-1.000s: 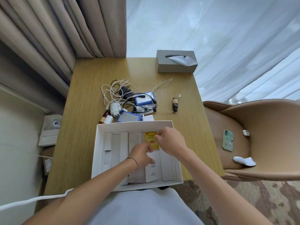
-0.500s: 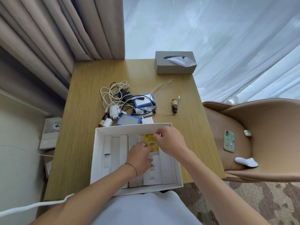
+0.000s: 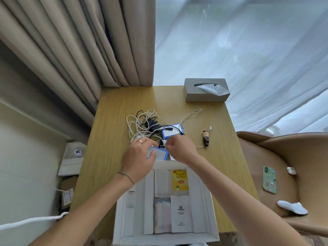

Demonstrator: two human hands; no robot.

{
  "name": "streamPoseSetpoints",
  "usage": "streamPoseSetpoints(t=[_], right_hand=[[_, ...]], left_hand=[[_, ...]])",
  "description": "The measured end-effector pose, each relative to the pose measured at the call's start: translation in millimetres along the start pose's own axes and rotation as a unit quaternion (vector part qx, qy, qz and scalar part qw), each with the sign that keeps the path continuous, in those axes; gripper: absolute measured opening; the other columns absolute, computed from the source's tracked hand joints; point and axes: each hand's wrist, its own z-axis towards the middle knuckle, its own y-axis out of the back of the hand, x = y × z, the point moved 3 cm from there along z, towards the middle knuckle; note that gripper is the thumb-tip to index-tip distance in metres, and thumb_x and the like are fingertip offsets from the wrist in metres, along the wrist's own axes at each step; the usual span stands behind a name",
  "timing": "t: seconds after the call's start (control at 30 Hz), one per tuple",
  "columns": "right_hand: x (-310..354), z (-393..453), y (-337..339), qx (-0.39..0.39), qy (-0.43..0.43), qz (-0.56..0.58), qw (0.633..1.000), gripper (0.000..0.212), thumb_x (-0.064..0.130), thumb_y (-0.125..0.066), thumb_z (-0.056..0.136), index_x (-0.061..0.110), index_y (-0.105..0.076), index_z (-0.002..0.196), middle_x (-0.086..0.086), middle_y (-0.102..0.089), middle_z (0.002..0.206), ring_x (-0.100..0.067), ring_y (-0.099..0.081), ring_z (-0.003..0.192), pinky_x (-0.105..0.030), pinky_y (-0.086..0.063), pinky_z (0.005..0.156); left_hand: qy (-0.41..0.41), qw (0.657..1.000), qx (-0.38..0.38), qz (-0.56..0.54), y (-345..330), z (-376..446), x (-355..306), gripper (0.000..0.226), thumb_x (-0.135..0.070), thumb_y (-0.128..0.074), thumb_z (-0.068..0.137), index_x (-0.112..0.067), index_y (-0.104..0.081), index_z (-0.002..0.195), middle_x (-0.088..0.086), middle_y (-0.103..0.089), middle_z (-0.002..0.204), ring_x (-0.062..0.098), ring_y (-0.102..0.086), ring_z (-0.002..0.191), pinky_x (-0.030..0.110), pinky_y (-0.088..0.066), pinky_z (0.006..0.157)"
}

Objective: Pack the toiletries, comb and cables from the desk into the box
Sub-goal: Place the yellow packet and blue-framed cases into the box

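White cord loops in a tangle (image 3: 142, 124) on the wooden table (image 3: 110, 148), and that knot is the likeliest trouble: any one cable lifted from it could, I judge, drag its neighbours, the black adapter (image 3: 150, 124) or the further blue-edged packet (image 3: 171, 133) across the top. Just right of the tangle's near edge, the left hand (image 3: 140, 157) lies spread over the nearer blue-edged packet (image 3: 159, 154), fingers curling at its edges; whether it has truly gripped it I cannot tell. Beside it the right hand (image 3: 181, 150) is pinched nearly closed over small items I cannot make out. Below both sits the open white box (image 3: 212, 206), already holding sachets and a yellow tea packet (image 3: 180, 180); its near edge reaches the table's front edge, so a snagged pull might shift it. Further right a small brown bottle (image 3: 205, 138) lies on a white cord, and could roll. Behind stands a grey tissue box (image 3: 205, 90).
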Motion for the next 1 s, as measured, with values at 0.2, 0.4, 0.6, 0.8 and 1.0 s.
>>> streamPoseSetpoints(t=[0.2,0.4,0.6,0.8,1.0], right_hand=[[11.1,49.4,-43.9,0.092,0.000,-0.077,0.993,0.019,0.007,-0.055,0.081,0.005,-0.071,0.092,-0.013,-0.070,0.087,-0.032,-0.068,0.081,-0.033,-0.052,0.062],[22.2,75.2,-77.9,0.141,0.018,-0.131,0.981,0.022,0.016,-0.070,0.074,0.011,-0.061,0.093,-0.008,-0.066,0.092,-0.031,-0.063,0.082,-0.030,-0.042,0.054],[23.1,87.3,-101.8,0.138,0.032,-0.224,0.964,0.065,0.046,-0.087,0.066,0.015,-0.062,0.117,-0.006,-0.060,0.118,-0.032,-0.055,0.111,-0.039,-0.048,0.081],[23.4,93.3,-106.0,0.125,0.021,-0.240,0.963,0.057,0.044,-0.089,0.062,0.018,-0.060,0.104,-0.003,-0.066,0.109,-0.030,-0.054,0.106,-0.038,-0.042,0.076],[22.5,92.5,-89.9,0.100,0.015,-0.205,0.973,0.031,0.034,-0.077,0.072,0.018,-0.052,0.081,-0.004,-0.058,0.087,-0.030,-0.054,0.102,-0.036,-0.035,0.071]], left_hand=[[0.065,0.998,0.026,0.009,11.3,20.6,39.8,0.018,-0.011,-0.065,0.085,-0.023,-0.070,0.097,-0.009,-0.066,0.098,0.017,-0.056,0.095,0.030,-0.047,0.073],[0.117,0.990,0.069,0.027,14.5,22.2,77.2,0.017,-0.017,-0.061,0.091,-0.026,-0.070,0.102,-0.010,-0.064,0.100,0.013,-0.055,0.097,0.028,-0.048,0.075],[0.151,0.983,0.105,0.022,12.2,19.8,104.3,0.017,-0.018,-0.059,0.092,-0.026,-0.070,0.103,-0.011,-0.062,0.099,0.009,-0.054,0.096,0.020,-0.038,0.068],[0.163,0.978,0.132,0.017,6.7,20.4,120.8,0.018,-0.021,-0.058,0.093,-0.026,-0.070,0.106,-0.010,-0.064,0.103,0.008,-0.057,0.094,0.018,-0.038,0.066],[0.162,0.973,0.164,0.011,-0.1,25.5,130.2,0.018,-0.021,-0.057,0.093,-0.026,-0.070,0.104,-0.011,-0.064,0.104,0.008,-0.059,0.097,0.022,-0.044,0.075]])
